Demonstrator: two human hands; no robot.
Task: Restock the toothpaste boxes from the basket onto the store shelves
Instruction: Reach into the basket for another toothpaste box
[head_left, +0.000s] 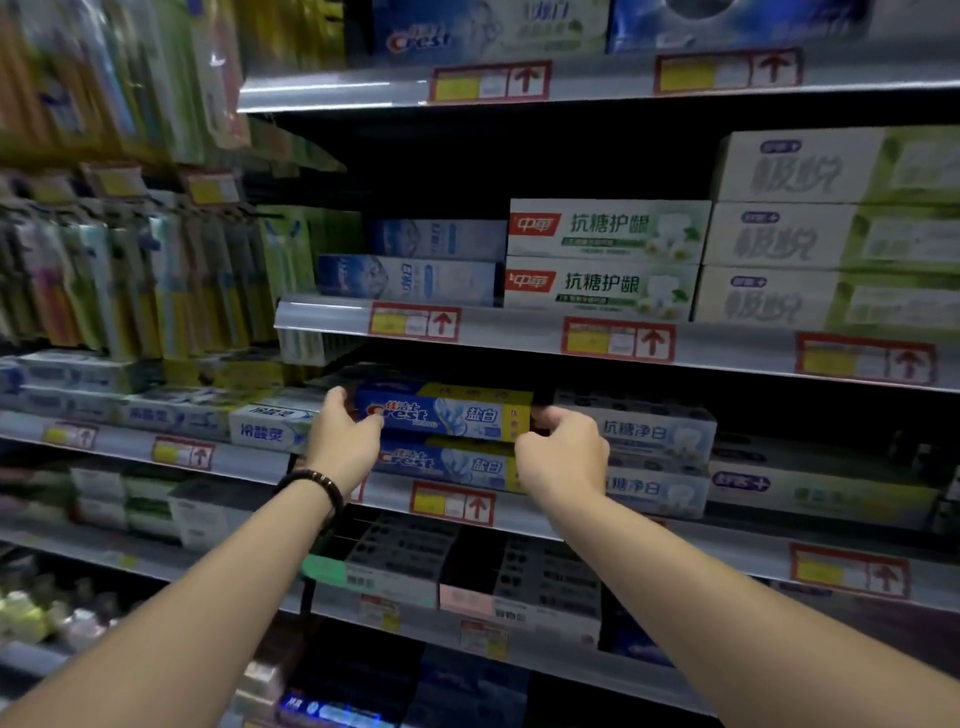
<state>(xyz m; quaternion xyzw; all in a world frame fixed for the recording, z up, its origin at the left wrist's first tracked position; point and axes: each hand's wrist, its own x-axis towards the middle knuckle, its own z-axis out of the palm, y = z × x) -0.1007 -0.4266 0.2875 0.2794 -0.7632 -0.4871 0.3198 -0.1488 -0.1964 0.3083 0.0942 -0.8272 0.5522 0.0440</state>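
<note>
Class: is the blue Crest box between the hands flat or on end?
Lying flat: the blue Crest box runs lengthwise above a matching box, left hand and right hand at its ends.

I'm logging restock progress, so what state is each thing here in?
upper Crest box: level, held at both ends, on or just above the lower one.
lower Crest box: flat on the shelf, front facing out.
left hand: grips the upper Crest box's left end.
right hand: grips its right end.
green-and-white boxes: stacked two high, on the tier above.
</note>
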